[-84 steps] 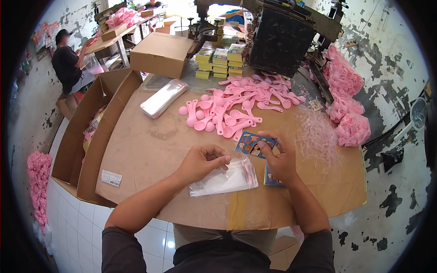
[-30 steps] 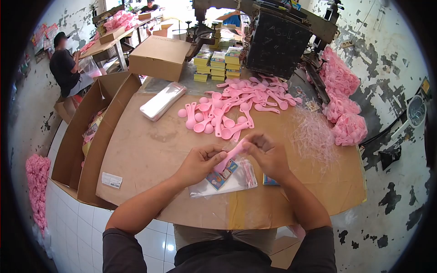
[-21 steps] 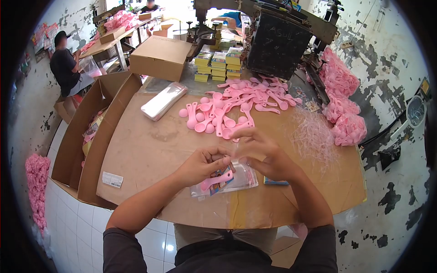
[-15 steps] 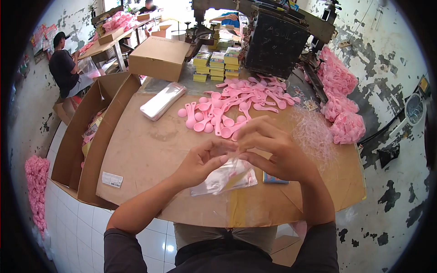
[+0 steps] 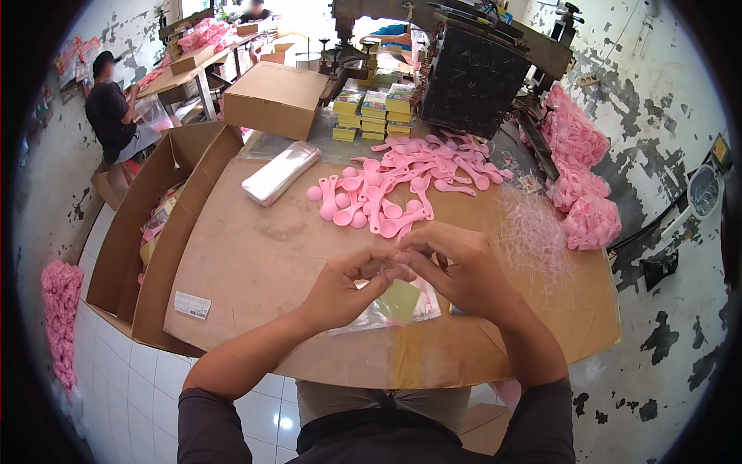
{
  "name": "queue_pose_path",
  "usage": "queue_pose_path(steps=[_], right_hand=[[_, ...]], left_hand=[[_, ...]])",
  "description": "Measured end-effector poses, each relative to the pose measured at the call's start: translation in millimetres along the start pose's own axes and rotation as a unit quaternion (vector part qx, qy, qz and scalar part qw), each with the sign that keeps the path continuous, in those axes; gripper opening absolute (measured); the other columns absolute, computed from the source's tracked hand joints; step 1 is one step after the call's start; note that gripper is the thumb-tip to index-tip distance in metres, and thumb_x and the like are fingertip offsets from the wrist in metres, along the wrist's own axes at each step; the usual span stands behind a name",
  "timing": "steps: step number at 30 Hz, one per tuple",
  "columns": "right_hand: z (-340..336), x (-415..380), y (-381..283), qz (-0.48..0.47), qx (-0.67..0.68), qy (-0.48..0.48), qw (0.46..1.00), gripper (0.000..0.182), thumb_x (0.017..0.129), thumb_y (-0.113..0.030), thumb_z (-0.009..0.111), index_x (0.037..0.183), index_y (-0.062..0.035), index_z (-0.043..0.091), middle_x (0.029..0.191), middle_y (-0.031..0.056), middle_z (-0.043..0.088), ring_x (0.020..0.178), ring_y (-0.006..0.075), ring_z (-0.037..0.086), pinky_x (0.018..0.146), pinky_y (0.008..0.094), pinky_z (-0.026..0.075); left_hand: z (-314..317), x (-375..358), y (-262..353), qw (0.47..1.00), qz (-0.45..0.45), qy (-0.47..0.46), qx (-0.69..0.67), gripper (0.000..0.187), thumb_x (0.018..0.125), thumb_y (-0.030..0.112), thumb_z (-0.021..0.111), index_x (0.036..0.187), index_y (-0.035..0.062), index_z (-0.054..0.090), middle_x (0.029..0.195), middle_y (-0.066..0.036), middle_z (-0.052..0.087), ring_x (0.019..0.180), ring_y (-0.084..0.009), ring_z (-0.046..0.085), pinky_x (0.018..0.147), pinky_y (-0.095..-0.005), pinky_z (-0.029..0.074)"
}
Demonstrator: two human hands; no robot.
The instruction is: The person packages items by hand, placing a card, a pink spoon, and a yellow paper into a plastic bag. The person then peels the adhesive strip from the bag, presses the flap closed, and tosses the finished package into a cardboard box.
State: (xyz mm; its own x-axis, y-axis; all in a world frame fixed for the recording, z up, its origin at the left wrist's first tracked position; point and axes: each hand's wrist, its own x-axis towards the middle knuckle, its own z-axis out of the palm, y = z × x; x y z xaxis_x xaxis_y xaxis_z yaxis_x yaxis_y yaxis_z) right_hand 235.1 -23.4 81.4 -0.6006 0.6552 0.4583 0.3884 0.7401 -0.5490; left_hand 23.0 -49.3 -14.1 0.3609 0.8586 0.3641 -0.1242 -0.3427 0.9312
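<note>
My left hand (image 5: 348, 284) and my right hand (image 5: 457, 267) meet over the near middle of the table, fingertips pinched together. Between them they grip the top of a clear plastic bag (image 5: 380, 309), which hangs down with a yellow-green card (image 5: 400, 300) showing through it. Behind the bag, other clear packaging (image 5: 427, 305) lies flat on the cardboard. Just beyond my fingers spreads a heap of pink measuring spoons (image 5: 394, 209). The exact grip of the fingertips is partly hidden.
A bundle of clear bags (image 5: 281, 173) lies to the left, beside a long open carton (image 5: 174, 255). Stacks of yellow card packs (image 5: 373, 112) and a black machine box (image 5: 471, 77) stand behind. Pink strands (image 5: 533, 232) lie right. A co-worker (image 5: 112, 108) sits far left.
The bag between my hands has turned, so the yellow-green card faces me more fully. My right hand's raised fingers have come down and curled in closer to my left hand.
</note>
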Motion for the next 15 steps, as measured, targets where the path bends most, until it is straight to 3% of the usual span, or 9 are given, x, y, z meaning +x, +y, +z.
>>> queue_pose_path(steps=[2, 5, 8, 11, 15], right_hand=[[5, 0, 4, 0.067, 0.035, 0.018, 0.997, 0.017, 0.091, -0.011, 0.076, 0.104, -0.0023, 0.069, 0.092, 0.0122, 0.068, 0.08, 0.0283, 0.068, 0.067, 0.0378, 0.052], [18, 1, 21, -0.102, -0.095, 0.16, 0.977, 0.019, 0.087, -0.01, 0.077, 0.104, -0.0062, 0.07, 0.104, 0.0107, 0.068, 0.089, 0.0273, 0.068, 0.075, 0.0372, 0.052], [16, 0, 11, -0.189, -0.265, 0.119, 0.938, 0.023, 0.083, -0.013, 0.079, 0.103, -0.0071, 0.07, 0.111, 0.0087, 0.066, 0.1, 0.0262, 0.066, 0.086, 0.0368, 0.05], [23, -1, 11, -0.203, -0.304, 0.106, 0.925, 0.03, 0.077, -0.017, 0.078, 0.103, -0.0042, 0.07, 0.107, 0.0074, 0.065, 0.105, 0.025, 0.064, 0.092, 0.0385, 0.046], [28, -5, 18, -0.235, -0.399, 0.073, 0.883, 0.028, 0.078, -0.019, 0.076, 0.101, -0.0036, 0.07, 0.104, 0.0065, 0.065, 0.101, 0.0239, 0.063, 0.086, 0.0389, 0.046]], left_hand=[[4, 1, -1, 0.996, -0.009, 0.015, -0.085, 0.03, 0.106, 0.006, 0.058, 0.135, -0.0026, 0.06, 0.118, -0.014, 0.074, 0.111, -0.0162, 0.071, 0.094, -0.0301, 0.056], [4, 1, 3, 0.994, -0.05, 0.056, -0.08, 0.032, 0.106, 0.006, 0.058, 0.137, -0.0028, 0.058, 0.108, -0.013, 0.077, 0.101, -0.0161, 0.074, 0.087, -0.0293, 0.057], [5, -1, 6, 0.997, -0.031, 0.066, 0.01, 0.034, 0.105, 0.007, 0.06, 0.137, -0.0045, 0.057, 0.097, -0.012, 0.078, 0.092, -0.0133, 0.075, 0.078, -0.0271, 0.058], [6, -6, 3, 0.987, 0.005, 0.065, 0.147, 0.037, 0.103, 0.008, 0.062, 0.137, -0.0062, 0.056, 0.091, -0.015, 0.078, 0.081, -0.0154, 0.076, 0.07, -0.0295, 0.059], [8, -6, 2, 0.962, 0.046, 0.059, 0.263, 0.041, 0.102, 0.008, 0.063, 0.14, -0.0063, 0.055, 0.093, -0.019, 0.077, 0.077, -0.0226, 0.077, 0.067, -0.037, 0.058]])
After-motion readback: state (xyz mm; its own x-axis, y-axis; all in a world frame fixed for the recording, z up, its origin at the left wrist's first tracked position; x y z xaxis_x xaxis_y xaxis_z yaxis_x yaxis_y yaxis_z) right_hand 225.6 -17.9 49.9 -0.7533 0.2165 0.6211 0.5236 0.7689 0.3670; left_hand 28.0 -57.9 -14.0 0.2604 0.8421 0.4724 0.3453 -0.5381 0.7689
